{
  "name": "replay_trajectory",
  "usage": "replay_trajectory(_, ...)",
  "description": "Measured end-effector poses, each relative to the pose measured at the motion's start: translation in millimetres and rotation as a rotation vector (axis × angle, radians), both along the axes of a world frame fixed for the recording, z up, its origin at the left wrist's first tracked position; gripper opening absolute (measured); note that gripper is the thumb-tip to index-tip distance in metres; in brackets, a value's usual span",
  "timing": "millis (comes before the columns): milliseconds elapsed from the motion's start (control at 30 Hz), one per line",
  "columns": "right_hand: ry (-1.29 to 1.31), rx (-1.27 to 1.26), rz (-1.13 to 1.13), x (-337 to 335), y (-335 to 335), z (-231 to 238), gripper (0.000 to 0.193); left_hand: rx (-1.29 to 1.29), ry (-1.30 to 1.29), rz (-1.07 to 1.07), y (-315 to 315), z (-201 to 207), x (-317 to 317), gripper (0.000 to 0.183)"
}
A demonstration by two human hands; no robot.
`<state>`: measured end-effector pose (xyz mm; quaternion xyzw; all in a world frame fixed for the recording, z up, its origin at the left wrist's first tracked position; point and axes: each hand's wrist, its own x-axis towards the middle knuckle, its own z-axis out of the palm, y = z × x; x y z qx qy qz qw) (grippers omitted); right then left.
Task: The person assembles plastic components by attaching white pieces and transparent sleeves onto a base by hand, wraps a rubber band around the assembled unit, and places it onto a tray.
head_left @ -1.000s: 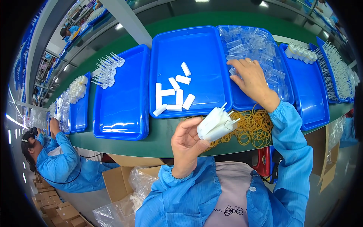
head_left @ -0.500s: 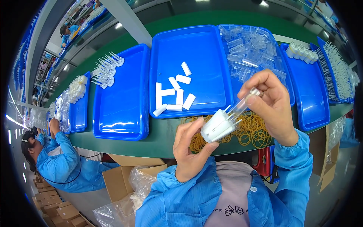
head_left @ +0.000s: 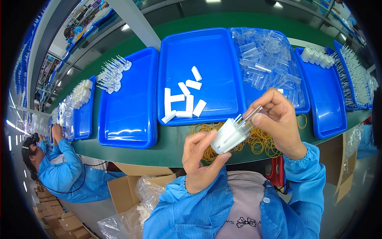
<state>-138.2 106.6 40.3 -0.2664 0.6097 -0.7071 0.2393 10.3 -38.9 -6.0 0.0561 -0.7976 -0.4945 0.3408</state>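
A workshop room surrounds a long green bench point(head_left: 171, 139), with a co-worker point(head_left: 67, 175) in blue on the left. Blue trays line the bench: a middle tray point(head_left: 195, 47), a left tray point(head_left: 127, 99) with pronged parts point(head_left: 113, 73) at its far end, a right tray point(head_left: 248, 91) heaped with clear pieces point(head_left: 262, 59), and another tray point(head_left: 326, 95) further right, carrying a row of white parts point(head_left: 316, 56) at its far end. Yellow bands point(head_left: 262, 145) lie piled near the bench edge. The left hand point(head_left: 203, 159) grips a white holder point(head_left: 229, 137) between fingers and thumb, above the near edge of the bench; the right hand point(head_left: 278, 119) pinches a clear sleeve point(head_left: 252, 117) at the holder's right end. This pair looks partway joined: the sleeve overlaps the prongs there but juts well out, and how deep it sits cannot be told. Much seems left undone, since the clear pieces lie loose in a large heap, and the small white blocks point(head_left: 177, 97) lie loose in the middle tray's near half.
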Motion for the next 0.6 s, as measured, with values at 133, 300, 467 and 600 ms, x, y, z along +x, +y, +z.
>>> replay_trajectory(133,-0.038,-0.077,0.013,5,1,-4,0.022,-0.041,0.007,-0.016,2,3,1,0.051)
replay_trajectory(300,0.070,-0.143,-0.054,11,1,-6,0.027,-0.038,0.042,-0.017,3,10,2,0.047)
replay_trajectory(467,0.138,-0.179,-0.101,17,2,-6,0.030,-0.020,0.044,-0.029,5,12,5,0.048)
replay_trajectory(600,0.134,-0.171,-0.093,17,4,-5,0.030,-0.114,0.026,-0.042,7,10,11,0.050)
